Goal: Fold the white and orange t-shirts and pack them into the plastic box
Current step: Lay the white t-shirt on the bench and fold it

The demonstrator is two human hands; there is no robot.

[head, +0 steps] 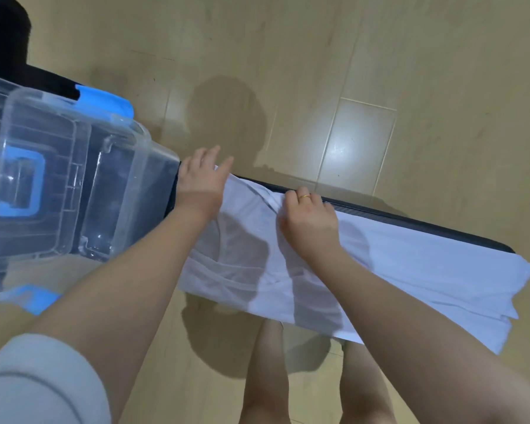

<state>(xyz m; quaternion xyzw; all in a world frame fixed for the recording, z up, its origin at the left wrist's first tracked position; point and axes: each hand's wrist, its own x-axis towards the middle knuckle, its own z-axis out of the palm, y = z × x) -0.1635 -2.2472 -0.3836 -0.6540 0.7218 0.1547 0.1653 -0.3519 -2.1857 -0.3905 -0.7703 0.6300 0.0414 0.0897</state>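
A white t-shirt [410, 270] lies spread along a narrow black bench [441, 229]. My left hand [201, 179] rests flat on the shirt's left end, fingers straight and reaching past the bench's far edge. My right hand [308, 218] pinches a bunch of the shirt's fabric near the collar at the far edge, fingers curled. A clear plastic box [74, 191] with blue latches stands on the bench's left end, just left of my left hand. No orange t-shirt is in view.
The bench stands on a light wooden floor [380, 87]. A black object [3, 35] fills the top left corner. My bare legs [266, 377] are under the bench's near edge. The shirt's right end hangs over the bench's end.
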